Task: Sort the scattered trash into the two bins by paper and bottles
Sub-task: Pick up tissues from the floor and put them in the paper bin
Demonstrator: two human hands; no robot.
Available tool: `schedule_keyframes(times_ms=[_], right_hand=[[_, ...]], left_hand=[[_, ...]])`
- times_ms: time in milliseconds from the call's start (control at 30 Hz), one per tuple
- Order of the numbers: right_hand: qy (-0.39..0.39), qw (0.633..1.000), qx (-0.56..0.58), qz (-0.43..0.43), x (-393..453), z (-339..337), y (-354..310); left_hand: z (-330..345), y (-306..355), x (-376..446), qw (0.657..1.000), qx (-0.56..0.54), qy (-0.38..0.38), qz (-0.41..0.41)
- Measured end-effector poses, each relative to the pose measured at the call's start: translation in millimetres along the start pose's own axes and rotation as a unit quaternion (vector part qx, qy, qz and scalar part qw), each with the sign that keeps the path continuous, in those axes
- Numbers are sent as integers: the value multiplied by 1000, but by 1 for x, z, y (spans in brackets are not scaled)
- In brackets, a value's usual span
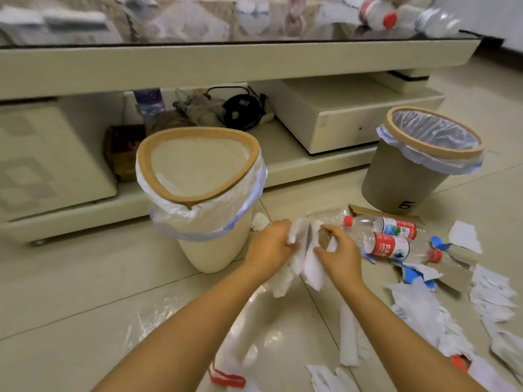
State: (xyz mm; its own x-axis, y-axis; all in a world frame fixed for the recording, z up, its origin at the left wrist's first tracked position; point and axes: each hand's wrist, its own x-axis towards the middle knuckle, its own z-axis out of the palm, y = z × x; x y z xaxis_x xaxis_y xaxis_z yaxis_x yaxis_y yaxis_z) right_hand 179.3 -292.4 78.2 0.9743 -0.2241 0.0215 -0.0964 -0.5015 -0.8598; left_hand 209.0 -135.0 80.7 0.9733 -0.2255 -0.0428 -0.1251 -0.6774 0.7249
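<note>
On floor beside near bin (215,244) | both hands' fingers grasping white paper (311,267) | bottles (387,244) just right | bare tile left.

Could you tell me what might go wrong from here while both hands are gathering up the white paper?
1. The left hand and right hand hold loose white paper with strips hanging down; pieces may drop on the way to the near bin.
2. The bottles lie right beside the right hand and could get knocked and roll.
</note>
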Motion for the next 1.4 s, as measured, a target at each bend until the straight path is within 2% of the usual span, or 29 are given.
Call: schedule_keyframes(times_ms=[67,100,133,167,200,233,300,367,433,533,600,700,867,933,1033,1100,1267,1400], right_hand=[[15,998,39,-38,3,1,-39],[29,996,54,-60,5,2,-61],[45,994,68,-77,8,4,-82],[60,990,85,-91,10,5,-102],[69,987,104,-104,12,7,-122],[69,983,125,-114,13,8,-141],[60,978,160,-123,15,12,-173],[54,975,173,-125,18,17,-199],[53,975,171,-131,20,24,-217],[55,979,162,-111,22,37,-230],[55,982,156,-89,21,48,-230],[49,986,142,-66,19,62,-228],[37,986,149,-68,20,76,-233],[-7,982,182,-41,22,81,-239],[-114,953,272,74,29,90,-248],[-142,947,269,101,34,94,-248],[-154,945,284,45,17,87,-244],[-158,958,237,-32,-18,74,-241]], left_hand=[[-36,18,-1,982,-20,-163,91],[-48,20,3,973,-22,-184,136],[-62,28,-1,987,-8,-107,120],[-75,34,-7,992,9,44,116],[-87,37,-9,972,43,193,127],[-102,41,-13,953,48,270,128],[-133,42,-18,942,6,319,103],[-167,40,-18,940,-40,337,41],[-198,34,-16,935,-73,346,-22],[-224,25,-16,944,-66,295,-134],[-233,16,-13,946,-102,265,-159],[-234,8,-16,956,-85,244,-137],[-231,-8,-21,951,-111,270,-105],[-231,-15,-22,950,-115,273,-98],[-230,-22,-26,952,-122,264,-98],[-228,-27,-31,954,-121,257,-98],[-222,-32,-45,961,-116,236,-81],[-211,-20,-69,962,-111,241,-64]])
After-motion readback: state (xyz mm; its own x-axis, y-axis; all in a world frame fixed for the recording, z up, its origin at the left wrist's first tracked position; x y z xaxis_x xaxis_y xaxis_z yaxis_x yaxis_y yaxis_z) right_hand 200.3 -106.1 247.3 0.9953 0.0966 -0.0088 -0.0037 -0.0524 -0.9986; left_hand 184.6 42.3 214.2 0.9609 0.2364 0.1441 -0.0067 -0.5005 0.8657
